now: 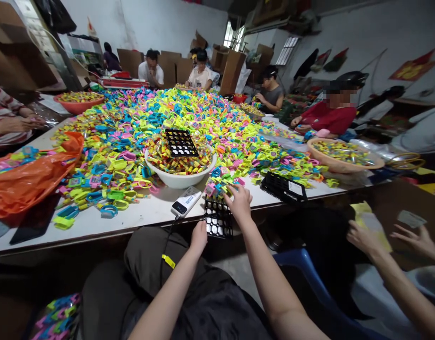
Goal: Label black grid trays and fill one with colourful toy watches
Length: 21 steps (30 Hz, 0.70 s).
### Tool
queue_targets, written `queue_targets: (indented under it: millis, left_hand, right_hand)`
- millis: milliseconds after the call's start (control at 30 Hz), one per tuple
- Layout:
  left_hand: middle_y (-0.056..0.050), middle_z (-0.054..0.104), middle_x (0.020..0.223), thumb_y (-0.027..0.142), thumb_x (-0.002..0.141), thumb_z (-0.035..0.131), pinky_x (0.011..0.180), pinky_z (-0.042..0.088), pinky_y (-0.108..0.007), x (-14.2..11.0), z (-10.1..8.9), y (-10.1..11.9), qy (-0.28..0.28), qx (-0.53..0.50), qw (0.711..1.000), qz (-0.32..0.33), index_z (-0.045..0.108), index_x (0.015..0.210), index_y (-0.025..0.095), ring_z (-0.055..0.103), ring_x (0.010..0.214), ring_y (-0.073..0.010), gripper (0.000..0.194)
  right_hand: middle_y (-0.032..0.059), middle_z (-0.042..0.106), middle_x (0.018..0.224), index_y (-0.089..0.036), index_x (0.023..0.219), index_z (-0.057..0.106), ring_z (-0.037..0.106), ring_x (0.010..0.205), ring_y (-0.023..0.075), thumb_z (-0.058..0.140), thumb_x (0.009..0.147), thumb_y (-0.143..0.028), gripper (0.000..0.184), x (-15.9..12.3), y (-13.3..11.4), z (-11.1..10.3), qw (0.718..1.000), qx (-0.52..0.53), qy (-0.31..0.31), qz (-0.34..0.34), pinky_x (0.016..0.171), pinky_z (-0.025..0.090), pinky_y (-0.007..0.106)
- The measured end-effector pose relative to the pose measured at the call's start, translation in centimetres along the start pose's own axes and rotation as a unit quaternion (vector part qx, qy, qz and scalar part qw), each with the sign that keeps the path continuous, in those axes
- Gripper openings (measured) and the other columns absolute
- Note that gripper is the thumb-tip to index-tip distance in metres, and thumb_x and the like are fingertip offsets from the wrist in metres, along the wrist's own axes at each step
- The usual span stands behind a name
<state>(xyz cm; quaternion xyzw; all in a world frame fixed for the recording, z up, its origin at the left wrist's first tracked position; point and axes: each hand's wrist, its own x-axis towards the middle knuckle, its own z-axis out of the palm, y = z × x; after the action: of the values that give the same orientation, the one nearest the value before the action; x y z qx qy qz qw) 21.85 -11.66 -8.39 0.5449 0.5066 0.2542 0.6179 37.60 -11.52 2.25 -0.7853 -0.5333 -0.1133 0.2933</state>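
My left hand (199, 237) is closed on the left edge of a black plastic grid tray (219, 223), which tilts at the table's front edge. Over the tray's far right corner is my right hand (240, 204), its fingers bent and apart, touching the small toy watches (217, 186) at the tray's far end. These watches are pink, yellow-green and blue. I cannot tell whether some sit in the tray's openings. Just behind stands a white bowl (174, 180) full of small yellow and red wrapped pieces, with another black grid tray (182, 143) resting on top.
A white power bank (186, 202) with a cable lies left of the tray. More black trays (284, 187) rest to the right. A large heap of toy watches (189, 111) covers the table. An orange bag (36, 182) is at left. A co-worker's hands (368, 236) are close on the right.
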Motion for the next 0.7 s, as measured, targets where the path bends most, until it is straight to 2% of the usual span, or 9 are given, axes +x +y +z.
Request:
queue_targets:
  millis: [100, 200, 267, 300, 333, 400, 500, 600, 700]
  left_hand:
    - [0.001, 0.044, 0.059, 0.039, 0.088, 0.030, 0.042, 0.028, -0.018, -0.1, 0.0, -0.1, -0.002, 0.007, 1.000, 0.005, 0.053, 0.082, 0.014, 0.037, 0.042, -0.0064, 0.034]
    - [0.001, 0.043, 0.059, 0.039, 0.088, 0.029, 0.040, 0.028, -0.019, -0.2, 0.1, -0.1, -0.002, 0.009, 1.000, 0.005, 0.053, 0.081, 0.014, 0.037, 0.041, -0.0071, 0.035]
    - [0.001, 0.043, 0.060, 0.040, 0.088, 0.028, 0.039, 0.028, -0.019, -0.3, 0.1, -0.1, -0.003, 0.007, 1.000, 0.002, 0.053, 0.082, 0.014, 0.036, 0.040, -0.0072, 0.036]
    - [0.002, 0.043, 0.059, 0.041, 0.088, 0.028, 0.039, 0.028, -0.019, -0.3, 0.1, -0.2, -0.004, 0.007, 1.000, 0.000, 0.052, 0.082, 0.014, 0.036, 0.040, -0.0072, 0.037]
    - [0.002, 0.043, 0.059, 0.041, 0.088, 0.028, 0.039, 0.028, -0.019, -0.3, 0.2, -0.2, -0.006, 0.007, 1.000, -0.002, 0.052, 0.083, 0.014, 0.036, 0.039, -0.0072, 0.037]
    - [0.002, 0.043, 0.057, 0.042, 0.088, 0.027, 0.041, 0.030, -0.019, -0.3, 0.2, -0.3, -0.007, 0.010, 1.000, -0.005, 0.052, 0.084, 0.015, 0.037, 0.039, -0.0075, 0.037]
    - [0.000, 0.050, 0.059, 0.042, 0.088, 0.027, 0.049, 0.036, -0.021, -0.2, 0.2, -0.4, -0.005, 0.026, 1.000, 0.002, 0.053, 0.084, 0.016, 0.044, 0.045, -0.0099, 0.038]
    - [-0.006, 0.059, 0.074, 0.040, 0.088, 0.030, 0.067, 0.041, -0.024, -0.2, 0.0, -0.4, 0.007, 0.048, 0.999, 0.025, 0.056, 0.084, 0.016, 0.055, 0.066, -0.0150, 0.035]
    - [-0.011, 0.063, 0.088, 0.038, 0.088, 0.032, 0.080, 0.040, -0.026, -0.2, -0.2, -0.3, 0.015, 0.063, 0.997, 0.039, 0.057, 0.085, 0.016, 0.057, 0.085, -0.0189, 0.034]
  right_hand:
    - [0.0110, 0.053, 0.114, -0.023, 0.112, 0.059, 0.040, 0.102, 0.0277, 0.055, 0.079, -0.035, 0.035, -0.3, -0.2, -0.3, 1.000, 0.008, 0.017, 0.002, 0.083, 0.031, 0.040]
    - [0.0110, 0.053, 0.110, -0.019, 0.114, 0.055, 0.043, 0.102, 0.0244, 0.048, 0.082, -0.031, 0.036, -1.4, -0.1, -0.7, 0.994, 0.050, 0.101, 0.011, 0.088, 0.032, 0.039]
    - [0.0106, 0.056, 0.099, -0.014, 0.107, 0.056, 0.048, 0.095, 0.0211, 0.042, 0.083, -0.026, 0.030, -2.6, 0.6, -0.4, 0.983, 0.095, 0.153, 0.039, 0.088, 0.035, 0.036]
    - [0.0100, 0.057, 0.093, -0.013, 0.102, 0.057, 0.049, 0.090, 0.0200, 0.040, 0.083, -0.025, 0.028, -3.2, 1.2, 0.1, 0.979, 0.115, 0.158, 0.062, 0.086, 0.036, 0.035]
    - [0.0093, 0.058, 0.088, -0.012, 0.100, 0.057, 0.050, 0.085, 0.0195, 0.040, 0.082, -0.025, 0.027, -3.8, 1.8, 0.6, 0.977, 0.130, 0.145, 0.085, 0.083, 0.038, 0.034]
    - [0.0082, 0.058, 0.082, -0.012, 0.100, 0.058, 0.050, 0.079, 0.0195, 0.043, 0.081, -0.027, 0.028, -4.5, 3.1, 2.1, 0.980, 0.145, 0.076, 0.115, 0.078, 0.040, 0.033]
    - [0.0097, 0.060, 0.085, -0.011, 0.102, 0.058, 0.050, 0.082, 0.0214, 0.046, 0.080, -0.029, 0.032, -4.6, 4.6, 4.4, 0.988, 0.130, -0.035, 0.070, 0.079, 0.040, 0.035]
    - [0.0109, 0.060, 0.090, -0.013, 0.093, 0.061, 0.049, 0.085, 0.0224, 0.045, 0.081, -0.027, 0.024, -3.9, 5.3, 5.6, 0.990, 0.113, -0.077, 0.018, 0.080, 0.039, 0.035]
    - [0.0095, 0.061, 0.087, -0.015, 0.086, 0.061, 0.049, 0.084, 0.0219, 0.043, 0.082, -0.025, 0.020, -3.2, 5.5, 6.0, 0.989, 0.117, -0.090, 0.008, 0.078, 0.039, 0.034]
